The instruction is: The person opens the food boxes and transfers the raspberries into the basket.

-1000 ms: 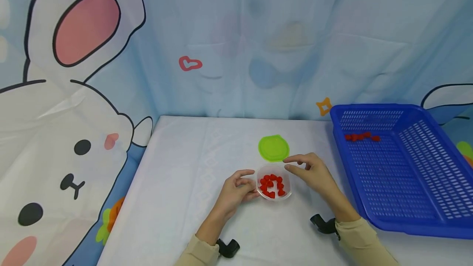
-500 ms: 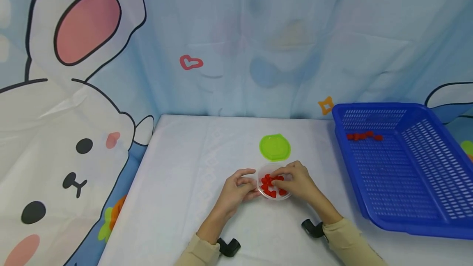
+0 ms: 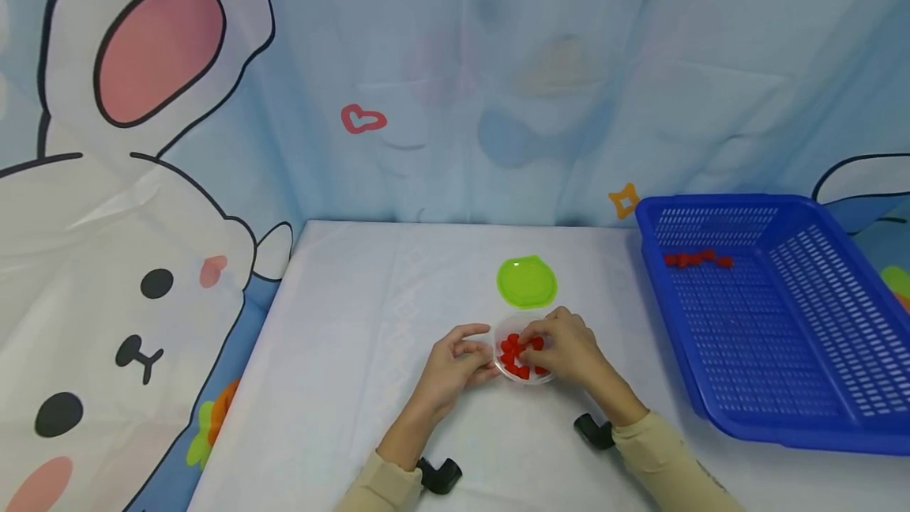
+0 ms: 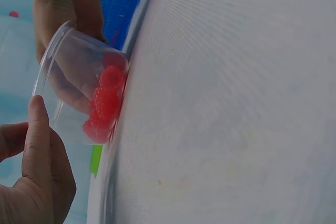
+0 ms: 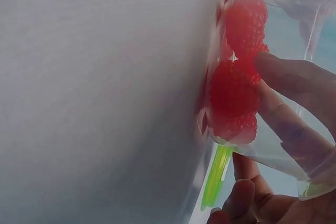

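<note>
A clear plastic cup (image 3: 506, 325) holding several red toy raspberries (image 4: 107, 100) stands on the white table. My left hand (image 3: 455, 366) is at the cup's left side, its fairly straight fingers touching the outside near the rim. From the right, my right hand (image 3: 569, 346) reaches down into the cup. In the right wrist view, its thumb and forefinger pinch at a raspberry (image 5: 234, 88) among the others. The exact grip is partly hidden by the cup wall and the fruit. Just behind the cup lies a bright green lid (image 3: 526, 283).
A blue perforated basket (image 3: 768, 322) stands on the right of the table, with several red pieces (image 3: 697, 258) near its back left corner. A light blue curtain (image 3: 426, 85) with printed rabbit figures hangs behind and to the left. Black camera mounts (image 3: 439, 476) sit at both wrists.
My right hand has moved left and down from beside the cup's rim into the cup, onto the raspberries. The left hand has stayed at the cup's side.
</note>
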Action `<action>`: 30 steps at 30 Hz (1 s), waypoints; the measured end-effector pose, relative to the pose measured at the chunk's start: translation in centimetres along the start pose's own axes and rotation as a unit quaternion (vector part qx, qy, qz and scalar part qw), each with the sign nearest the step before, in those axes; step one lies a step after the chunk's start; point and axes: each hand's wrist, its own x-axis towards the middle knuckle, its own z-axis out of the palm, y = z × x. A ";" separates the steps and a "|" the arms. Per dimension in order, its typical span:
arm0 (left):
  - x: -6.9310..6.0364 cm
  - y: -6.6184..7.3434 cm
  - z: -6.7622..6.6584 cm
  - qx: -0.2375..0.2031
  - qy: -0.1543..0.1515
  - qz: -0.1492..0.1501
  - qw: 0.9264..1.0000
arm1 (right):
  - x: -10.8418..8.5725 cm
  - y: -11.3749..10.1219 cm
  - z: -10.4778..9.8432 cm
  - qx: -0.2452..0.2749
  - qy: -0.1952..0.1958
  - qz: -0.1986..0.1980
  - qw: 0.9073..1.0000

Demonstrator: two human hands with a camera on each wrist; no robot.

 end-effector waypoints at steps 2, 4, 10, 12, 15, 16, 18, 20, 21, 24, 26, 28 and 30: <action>0.0 0.1 0.0 0.002 0.000 0.000 1.000 | 0.0 0.0 0.0 -0.007 -0.001 -0.003 1.000; 0.0 0.1 0.1 0.002 -0.001 0.001 1.000 | 0.1 -0.1 -0.1 -0.009 -0.003 -0.005 1.000; -0.1 0.4 0.2 0.002 -0.002 0.003 1.000 | 0.1 -0.1 -0.1 0.001 -0.005 -0.009 1.000; -0.1 0.4 0.2 0.004 -0.001 0.002 1.000 | 0.1 -0.1 -0.1 0.009 -0.008 -0.009 1.000; -0.1 0.4 0.2 0.006 0.000 0.001 1.000 | 0.0 0.1 -0.2 0.022 -0.012 -0.010 1.000; -0.1 0.4 0.2 0.006 0.000 0.000 1.000 | 0.0 0.2 -0.2 0.027 -0.012 -0.012 0.999; -0.1 0.4 0.2 0.005 -0.001 0.002 1.000 | -0.1 0.3 -0.2 0.041 -0.011 -0.018 0.999; -0.1 0.3 0.2 0.005 -0.003 0.003 1.000 | -0.1 0.5 -0.2 0.058 -0.009 -0.025 0.998; -0.1 0.3 0.1 0.004 -0.003 0.003 1.000 | 0.0 0.5 -0.2 0.065 -0.009 -0.027 0.997; -0.1 0.3 0.2 0.003 -0.002 0.003 1.000 | -0.1 0.7 -0.2 0.083 -0.006 -0.033 0.996; -0.2 0.4 0.2 0.005 -0.001 0.003 1.000 | 0.0 0.8 -0.2 0.088 -0.003 -0.036 0.995; -0.2 0.4 0.3 0.006 -0.001 0.003 1.000 | 0.0 0.9 -0.2 0.091 -0.001 -0.038 0.995; -0.2 0.4 0.2 0.006 -0.001 0.004 1.000 | -0.1 1.0 -0.2 0.095 0.000 -0.041 0.995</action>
